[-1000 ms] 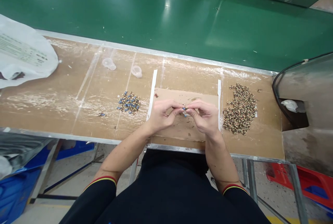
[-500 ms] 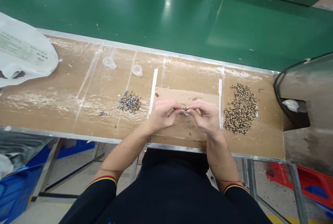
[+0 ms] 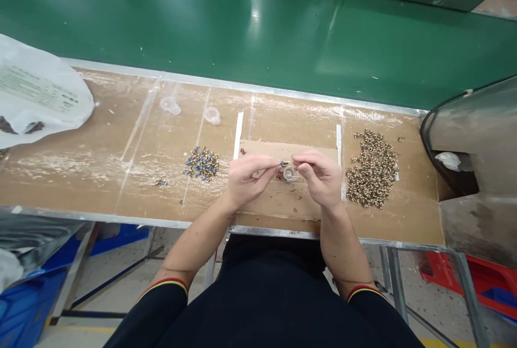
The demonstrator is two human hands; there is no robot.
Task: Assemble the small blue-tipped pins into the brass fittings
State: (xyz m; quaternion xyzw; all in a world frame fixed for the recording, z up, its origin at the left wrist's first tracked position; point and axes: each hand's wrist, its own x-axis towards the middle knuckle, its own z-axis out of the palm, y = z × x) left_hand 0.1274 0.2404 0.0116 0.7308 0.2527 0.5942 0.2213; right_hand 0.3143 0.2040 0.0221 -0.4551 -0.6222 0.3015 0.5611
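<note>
A small blue-and-brass part (image 3: pixel 284 164) is held in the left hand (image 3: pixel 248 178), pinched between thumb and forefinger above the cardboard mat (image 3: pixel 278 205). The right hand (image 3: pixel 323 178) is found just beside it, clear of the part, with thumb and forefinger drawn close; whether anything is gripped there cannot be told. Half a second earlier, the part was touched by the fingertips of both hands; a gap is now seen between them. A clear plastic cup (image 3: pixel 290 174), mostly hidden before, is now exposed below this gap.

On the table (image 3: pixel 299 122), a pile of blue-and-brass parts (image 3: pixel 202 164) is noted to the left of the mat, and a larger pile of brass-coloured parts (image 3: pixel 374 170) to its right. No clear change is observed in either pile. The mat is flanked by two white strips (image 3: pixel 238 135). Two more clear cups (image 3: pixel 212 116) are sited beyond the left pile, and a white bag (image 3: pixel 44 89) is recorded at the far left.
</note>
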